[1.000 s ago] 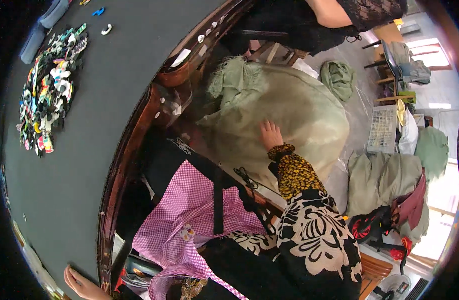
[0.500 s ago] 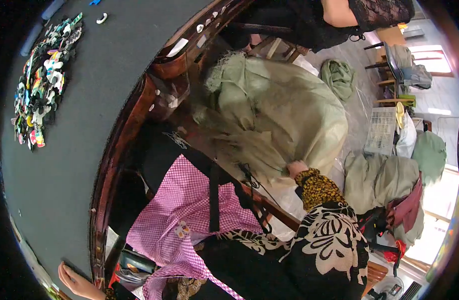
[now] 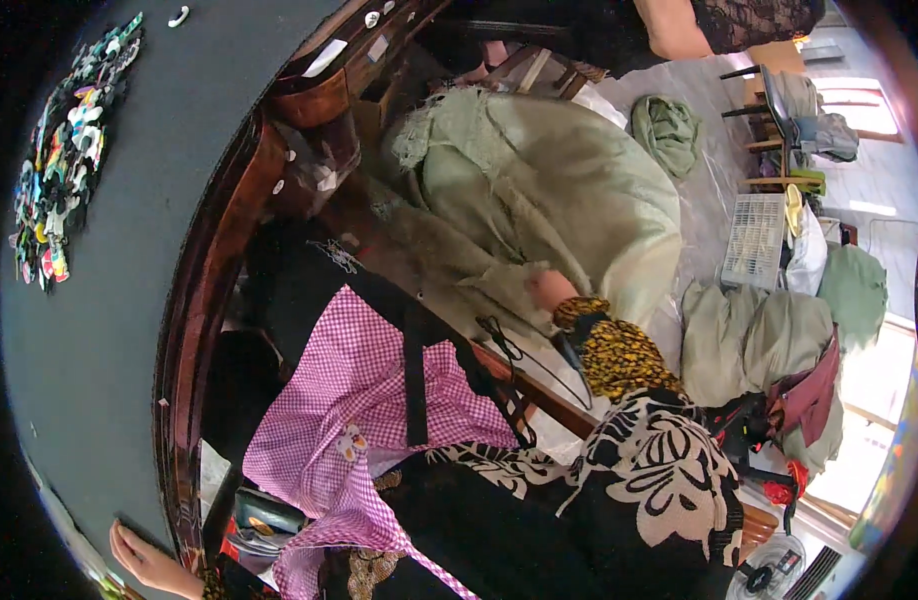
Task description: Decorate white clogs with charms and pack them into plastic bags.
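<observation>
Beside the table (image 3: 109,330), to its right, bulges the sack (image 3: 579,190), pale olive-green, creased and faintly shiny, its long axis slanting gently from a frayed end pointing left, towards the table, to a smooth rounded end at the right. The right hand (image 3: 551,290), blurred, is clamped on its near side; the left hand (image 3: 149,562) lies loose, fingers uncurled, on the table.

Right arm (image 3: 624,355) outstretched, left fingers (image 3: 126,541) slightly bent
</observation>
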Demonstrator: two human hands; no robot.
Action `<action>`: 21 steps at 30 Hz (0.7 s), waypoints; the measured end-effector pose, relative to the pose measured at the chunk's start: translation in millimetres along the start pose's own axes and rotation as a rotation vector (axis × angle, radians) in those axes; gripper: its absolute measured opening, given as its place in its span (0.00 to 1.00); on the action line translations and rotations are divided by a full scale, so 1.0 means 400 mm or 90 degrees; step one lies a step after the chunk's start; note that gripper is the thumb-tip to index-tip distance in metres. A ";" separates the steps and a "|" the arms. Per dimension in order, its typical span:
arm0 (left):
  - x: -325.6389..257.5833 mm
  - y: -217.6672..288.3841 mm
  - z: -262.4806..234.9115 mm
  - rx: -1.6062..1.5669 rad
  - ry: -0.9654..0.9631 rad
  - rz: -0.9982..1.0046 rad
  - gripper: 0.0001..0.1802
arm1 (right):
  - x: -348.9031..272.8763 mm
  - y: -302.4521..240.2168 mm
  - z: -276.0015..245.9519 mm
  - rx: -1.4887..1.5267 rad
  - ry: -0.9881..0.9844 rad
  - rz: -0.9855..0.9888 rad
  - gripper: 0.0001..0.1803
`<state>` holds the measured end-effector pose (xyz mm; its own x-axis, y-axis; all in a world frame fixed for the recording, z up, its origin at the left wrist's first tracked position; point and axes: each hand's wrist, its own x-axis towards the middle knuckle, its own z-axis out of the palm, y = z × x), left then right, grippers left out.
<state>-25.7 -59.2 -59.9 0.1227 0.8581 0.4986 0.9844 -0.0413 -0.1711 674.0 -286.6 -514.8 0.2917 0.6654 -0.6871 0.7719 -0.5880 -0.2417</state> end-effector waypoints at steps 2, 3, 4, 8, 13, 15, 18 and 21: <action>-0.022 0.018 0.088 -0.062 -0.033 -0.067 0.16 | -0.048 -0.091 -0.144 0.123 0.213 -0.008 0.10; -0.028 0.022 0.118 -0.078 -0.042 -0.076 0.16 | -0.038 -0.098 -0.153 0.175 0.330 -0.063 0.12; -0.034 0.024 0.130 -0.079 -0.056 -0.100 0.15 | -0.014 -0.116 -0.169 0.164 0.330 -0.064 0.12; -0.038 0.052 0.108 -0.080 -0.050 -0.114 0.15 | 0.086 -0.150 -0.186 0.192 0.243 0.153 0.20; -0.033 0.053 0.101 -0.077 -0.055 -0.110 0.15 | 0.088 -0.104 -0.227 0.223 0.137 0.350 0.25; -0.033 0.048 0.110 -0.081 -0.053 -0.104 0.15 | 0.076 -0.081 -0.225 0.222 0.123 0.341 0.30; -0.030 0.052 0.101 -0.060 -0.051 -0.106 0.15 | 0.011 -0.151 -0.261 0.102 0.118 0.470 0.34; -0.025 0.078 0.105 -0.064 -0.058 -0.111 0.15 | -0.040 -0.033 -0.251 -0.057 0.208 0.488 0.41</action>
<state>-1.4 -47.7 -105.9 -0.0577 0.8996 0.4330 0.9979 0.0648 -0.0016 715.9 -243.4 -431.8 0.8924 0.2051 -0.4020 0.3317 -0.9021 0.2761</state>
